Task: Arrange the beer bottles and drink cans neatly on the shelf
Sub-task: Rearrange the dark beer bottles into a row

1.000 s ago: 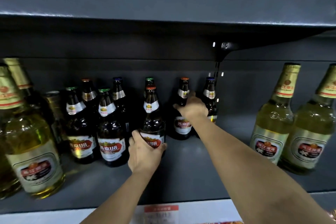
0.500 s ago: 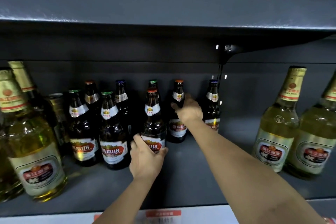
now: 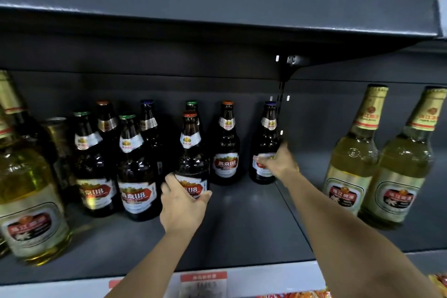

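- My left hand [image 3: 185, 203] is gripping a brown U8 bottle [image 3: 192, 152] at frame centre, standing on the shelf [image 3: 246, 220].
- My right hand [image 3: 278, 162] is grasping the rightmost brown bottle [image 3: 264, 143]; its label is blurred.
- Pale bottles [image 3: 350, 152] with red-oval labels are standing right.

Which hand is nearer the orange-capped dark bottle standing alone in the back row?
Right, narrowly. The right hand grips the blue-capped bottle just right of the orange-capped bottle; the left hand holds the red-capped bottle in front, to its left.

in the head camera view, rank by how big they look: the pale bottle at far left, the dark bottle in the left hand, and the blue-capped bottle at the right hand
1. Pale bottle, though nearest the camera.
2. Dark bottle gripped by the left hand.
3. Blue-capped bottle at the right hand, farther back.
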{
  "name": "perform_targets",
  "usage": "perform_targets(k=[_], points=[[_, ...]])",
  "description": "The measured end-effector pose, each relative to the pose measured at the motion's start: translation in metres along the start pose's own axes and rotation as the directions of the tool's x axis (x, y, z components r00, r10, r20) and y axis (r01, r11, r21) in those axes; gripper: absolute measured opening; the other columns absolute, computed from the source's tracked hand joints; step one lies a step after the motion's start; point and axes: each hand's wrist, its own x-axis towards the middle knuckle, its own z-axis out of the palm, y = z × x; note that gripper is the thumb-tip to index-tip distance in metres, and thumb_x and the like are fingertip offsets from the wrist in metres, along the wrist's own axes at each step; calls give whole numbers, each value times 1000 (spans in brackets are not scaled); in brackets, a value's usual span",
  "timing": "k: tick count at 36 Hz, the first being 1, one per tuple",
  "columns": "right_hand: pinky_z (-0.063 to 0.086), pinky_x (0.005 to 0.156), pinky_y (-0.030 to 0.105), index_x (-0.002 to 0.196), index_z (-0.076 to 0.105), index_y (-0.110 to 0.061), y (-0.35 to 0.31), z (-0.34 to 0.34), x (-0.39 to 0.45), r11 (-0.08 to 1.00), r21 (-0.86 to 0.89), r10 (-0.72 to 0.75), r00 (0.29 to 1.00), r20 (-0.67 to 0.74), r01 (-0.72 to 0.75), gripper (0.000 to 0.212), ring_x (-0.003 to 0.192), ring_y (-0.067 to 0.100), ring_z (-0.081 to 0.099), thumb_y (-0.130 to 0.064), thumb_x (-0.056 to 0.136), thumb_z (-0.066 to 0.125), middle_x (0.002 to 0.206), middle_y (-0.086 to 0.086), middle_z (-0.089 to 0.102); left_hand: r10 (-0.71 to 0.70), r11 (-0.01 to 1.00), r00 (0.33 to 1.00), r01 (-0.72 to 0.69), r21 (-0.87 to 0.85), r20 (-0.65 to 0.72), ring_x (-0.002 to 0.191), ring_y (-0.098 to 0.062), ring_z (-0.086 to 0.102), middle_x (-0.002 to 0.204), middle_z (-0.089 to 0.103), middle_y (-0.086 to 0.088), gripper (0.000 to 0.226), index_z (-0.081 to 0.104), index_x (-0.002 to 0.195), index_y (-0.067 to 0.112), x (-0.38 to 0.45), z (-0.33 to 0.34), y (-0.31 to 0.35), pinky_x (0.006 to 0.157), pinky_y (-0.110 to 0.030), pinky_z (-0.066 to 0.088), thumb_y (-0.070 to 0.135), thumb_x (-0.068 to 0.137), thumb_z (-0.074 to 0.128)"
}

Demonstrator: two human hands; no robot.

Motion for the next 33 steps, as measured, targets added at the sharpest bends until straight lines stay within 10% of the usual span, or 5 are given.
perform_targets(k=[13,20,27,33], points=[[43,102,43,144,26,-10,-7,13,-10,997,-47,-59,998,-2,59,88,129,32,46,-43,79,75,140,12,47,26,999,1000,-26,30,-9,118,-32,50,127,45,-11,88,30,131,9,2,-1,0,78,-43,46,42,68,83],[40,80,40,115,53,-9,-9,6,-63,952,-136,-306,845,-439,274,31,101,34,56,-33,99,44,106,12,63,-2,997,999,5,-72,41,112,-30,54,120,48,-7,80,36,114,13,-16,10,24,83,-43,50,47,61,86],[38,106,41,133,54,-19,-21,-16,-74,978,179,-128,987,94,109,60,125,29,50,-58,99,26,134,10,57,62,997,983,-53,-55,171,118,-25,52,125,49,-3,87,34,124,18,-47,51,66,87,-42,49,52,61,84],[48,97,41,120,50,-27,3,-31,-75,965,220,-181,971,157,144,56,110,17,59,-60,77,67,114,-5,64,100,995,978,-103,6,182,121,-26,47,132,41,-3,86,30,128,17,-51,72,76,84,-42,48,49,67,81]])
